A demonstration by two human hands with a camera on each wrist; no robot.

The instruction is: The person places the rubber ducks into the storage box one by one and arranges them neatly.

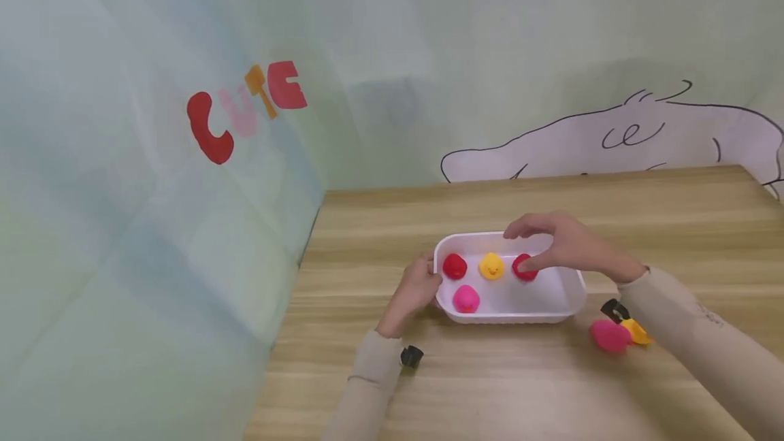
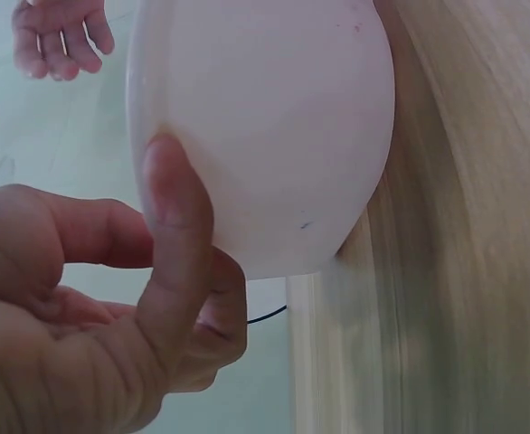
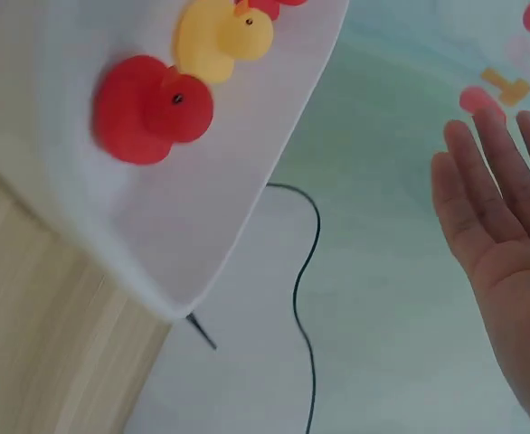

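A white plastic tray (image 1: 545, 299) stands on the table, with several rubber ducks inside. My left hand (image 1: 418, 286) grips its left end; in the left wrist view the thumb (image 2: 179, 194) lies on the outer wall at the rim. My right hand (image 1: 572, 245) hovers over the tray's right half, fingers spread and holding nothing. Below its thumb sits a red duck (image 3: 147, 113), beside a yellow duck (image 1: 491, 267). Another red duck (image 1: 454, 266) is at the left, a pink duck (image 1: 466, 299) in front of it. In the right wrist view the palm is apart from the red duck.
On the table right of the tray lie a pink duck (image 1: 610, 336) and a yellow duck (image 1: 638, 332), the latter partly hidden by the right wrist. A patterned cloth wall (image 1: 380, 121) borders the wooden table (image 1: 478, 373) behind and at left.
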